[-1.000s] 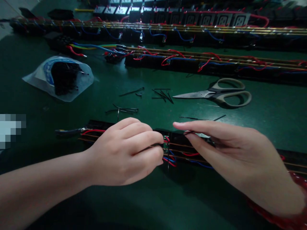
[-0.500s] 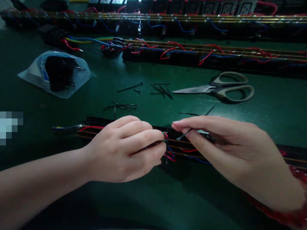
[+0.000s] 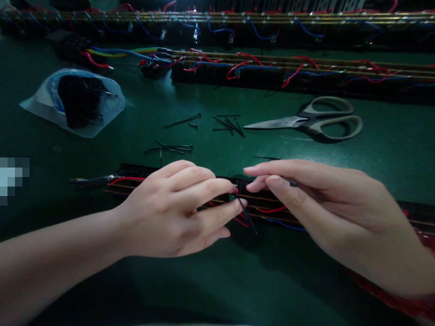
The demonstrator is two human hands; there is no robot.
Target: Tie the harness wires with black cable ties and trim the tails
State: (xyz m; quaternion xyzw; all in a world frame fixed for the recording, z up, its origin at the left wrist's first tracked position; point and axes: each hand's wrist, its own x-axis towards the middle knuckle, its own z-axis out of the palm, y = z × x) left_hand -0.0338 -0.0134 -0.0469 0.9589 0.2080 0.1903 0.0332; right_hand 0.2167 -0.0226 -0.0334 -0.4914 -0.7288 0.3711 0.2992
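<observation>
My left hand [image 3: 173,208] reaches palm down over a long black strip [image 3: 136,170] with brass rails and red and blue wires. A thin black cable tie [image 3: 249,221] sticks out from between its fingertips, slanting down across the strip's front edge. Beneath these fingers, part of the strip and its wires is hidden. My right hand [image 3: 326,213] hovers just right of the left fingertips, its thumb drawn in close to the fingers. Whatever it may hold is hidden, apart from a small dark bit behind the thumb.
Scissors [image 3: 306,120] lie on the green table [image 3: 163,290] beyond my hands. Loose cable ties [image 3: 170,147] lie left of them, near an open plastic bag [image 3: 112,106] of black ties. More wired strips [image 3: 261,63] run across the back.
The cable tie seen in my right fingers no longer shows there. At my left fingertips, the tie now slants further right, and these fingers have spread slightly. The view has shifted a little.
</observation>
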